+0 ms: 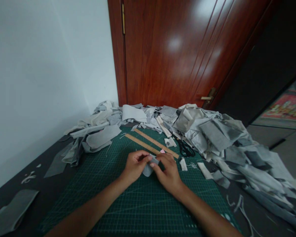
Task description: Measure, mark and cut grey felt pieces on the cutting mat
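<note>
Beyond the far edge of the bench [46,187] stood a reddish wooden door [162,56] with a metal handle [207,98]. A white wall [39,65] flanked the left edge. A fabric heap [214,133] covered much of the right side, black-handled scissors [186,148] beside it. Folded grey cloth [16,210] lay at the near left corner.

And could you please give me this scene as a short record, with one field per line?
Left hand: pinching a small grey cloth piece
Right hand: fingers on the same piece, from its right side
Work surface: green gridded cutting mat on a dark table
Beyond the hands: two wooden strips, lying at a slant
Cutting tool: black-handled scissors, right of the strips
Cloth heaps: left heap and larger right heap, greys and off-whites
Background: reddish-brown door, white wall
</note>
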`<act>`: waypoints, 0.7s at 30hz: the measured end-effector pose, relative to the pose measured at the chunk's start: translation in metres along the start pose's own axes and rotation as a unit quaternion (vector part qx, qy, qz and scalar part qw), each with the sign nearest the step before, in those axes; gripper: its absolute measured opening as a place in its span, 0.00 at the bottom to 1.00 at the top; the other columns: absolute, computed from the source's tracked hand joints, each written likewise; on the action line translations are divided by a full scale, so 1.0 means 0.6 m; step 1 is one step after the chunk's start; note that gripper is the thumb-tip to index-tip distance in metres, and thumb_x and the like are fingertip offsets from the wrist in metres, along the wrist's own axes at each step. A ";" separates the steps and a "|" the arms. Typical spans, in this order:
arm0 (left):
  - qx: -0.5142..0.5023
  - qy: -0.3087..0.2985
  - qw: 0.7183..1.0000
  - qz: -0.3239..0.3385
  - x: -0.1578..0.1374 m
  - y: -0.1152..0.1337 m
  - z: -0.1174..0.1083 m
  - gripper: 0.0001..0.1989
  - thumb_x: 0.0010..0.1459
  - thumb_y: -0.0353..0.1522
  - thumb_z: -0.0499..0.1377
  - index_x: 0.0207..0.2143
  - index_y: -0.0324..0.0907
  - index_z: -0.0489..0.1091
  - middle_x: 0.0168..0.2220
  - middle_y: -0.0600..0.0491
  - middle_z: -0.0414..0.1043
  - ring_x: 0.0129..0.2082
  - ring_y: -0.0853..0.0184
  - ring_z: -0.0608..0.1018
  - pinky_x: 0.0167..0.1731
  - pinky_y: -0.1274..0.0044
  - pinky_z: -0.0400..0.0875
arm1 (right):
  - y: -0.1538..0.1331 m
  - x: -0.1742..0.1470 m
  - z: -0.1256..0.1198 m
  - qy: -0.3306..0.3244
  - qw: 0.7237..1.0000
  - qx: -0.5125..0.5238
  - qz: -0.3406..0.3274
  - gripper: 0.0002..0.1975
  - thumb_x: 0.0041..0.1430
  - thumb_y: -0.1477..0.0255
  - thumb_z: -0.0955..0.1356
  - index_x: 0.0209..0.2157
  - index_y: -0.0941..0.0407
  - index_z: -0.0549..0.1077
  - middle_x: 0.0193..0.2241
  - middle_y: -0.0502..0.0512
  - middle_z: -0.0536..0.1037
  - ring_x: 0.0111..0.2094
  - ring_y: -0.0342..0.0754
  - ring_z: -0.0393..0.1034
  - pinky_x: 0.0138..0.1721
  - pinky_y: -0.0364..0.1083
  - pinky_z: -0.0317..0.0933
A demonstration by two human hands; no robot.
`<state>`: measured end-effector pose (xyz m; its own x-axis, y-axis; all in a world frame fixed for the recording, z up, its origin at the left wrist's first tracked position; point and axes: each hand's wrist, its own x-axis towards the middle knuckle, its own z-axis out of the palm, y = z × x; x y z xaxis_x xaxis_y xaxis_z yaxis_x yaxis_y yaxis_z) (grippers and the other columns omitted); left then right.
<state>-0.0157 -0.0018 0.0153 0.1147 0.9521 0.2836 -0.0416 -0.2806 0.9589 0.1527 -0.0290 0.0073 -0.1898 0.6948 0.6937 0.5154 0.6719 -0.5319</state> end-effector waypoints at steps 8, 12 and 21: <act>0.038 -0.025 0.997 0.066 0.002 0.000 -0.005 0.07 0.54 0.35 0.65 0.27 0.39 0.77 0.25 0.53 0.76 0.24 0.69 0.75 0.25 0.80 0.68 | 0.010 0.003 0.015 0.025 0.957 0.242 0.157 0.09 0.63 0.64 0.71 0.31 0.53 0.77 0.34 0.53 0.80 0.39 0.51 0.73 0.45 0.51 0.62; 0.072 -0.012 0.993 0.092 0.005 -0.003 -0.009 0.07 0.54 0.34 0.64 0.27 0.40 0.78 0.26 0.53 0.76 0.25 0.69 0.75 0.25 0.81 0.67 | 0.023 0.006 0.024 0.033 0.896 0.354 0.265 0.12 0.55 0.60 0.75 0.29 0.54 0.77 0.31 0.51 0.79 0.34 0.49 0.72 0.40 0.48 0.64; 0.025 0.013 0.999 0.034 0.007 -0.005 -0.008 0.07 0.51 0.35 0.66 0.28 0.39 0.78 0.25 0.52 0.78 0.25 0.67 0.77 0.26 0.79 0.70 | 0.043 0.020 -0.007 0.091 0.945 0.200 0.241 0.22 0.63 0.52 0.68 0.49 0.53 0.78 0.50 0.59 0.79 0.52 0.57 0.71 0.55 0.55 0.61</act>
<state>-0.0199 0.0034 0.0136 0.0873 0.9330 0.3493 0.0010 -0.3507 0.9365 0.1672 -0.0043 0.0038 0.1518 0.9139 0.3765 0.1406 0.3570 -0.9235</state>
